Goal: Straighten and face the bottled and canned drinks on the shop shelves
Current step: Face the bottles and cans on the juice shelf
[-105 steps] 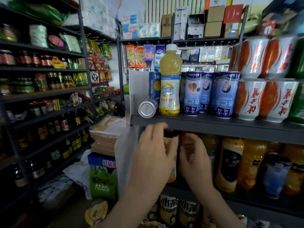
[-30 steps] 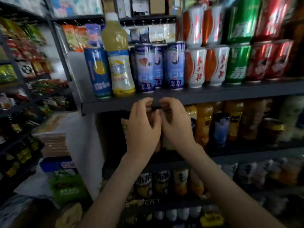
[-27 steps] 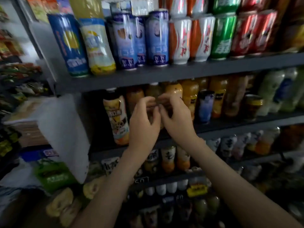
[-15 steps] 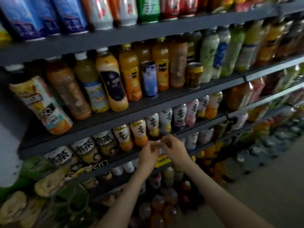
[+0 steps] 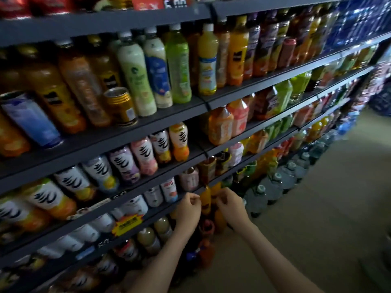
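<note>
Long dark shelves (image 5: 148, 125) carry rows of bottled drinks. Both of my hands hover low, in front of the lower shelves. My left hand (image 5: 188, 208) has its fingers curled, thumb against the forefinger, and holds nothing I can see. A little to its right, my right hand (image 5: 230, 206) is also curled and empty. An orange bottle (image 5: 206, 200) stands on a low shelf between the two hands, with neither touching it. Higher up, a gold can (image 5: 121, 106) and a blue can (image 5: 31, 121) stand among tall juice bottles. White-labelled bottles (image 5: 140, 155) line the shelf below them.
Large water jugs (image 5: 275, 185) stand in a row on the floor along the shelf foot to the right. Open tan floor (image 5: 317, 218) lies right of the shelving. A yellow starburst price tag (image 5: 128, 224) hangs on a lower shelf edge. Blue packs (image 5: 355, 22) are stacked at top right.
The view has swung down and right along the shelves. My hands dropped from the upper bottle shelf to the low shelves, and the fingertips that touched each other have come apart.
</note>
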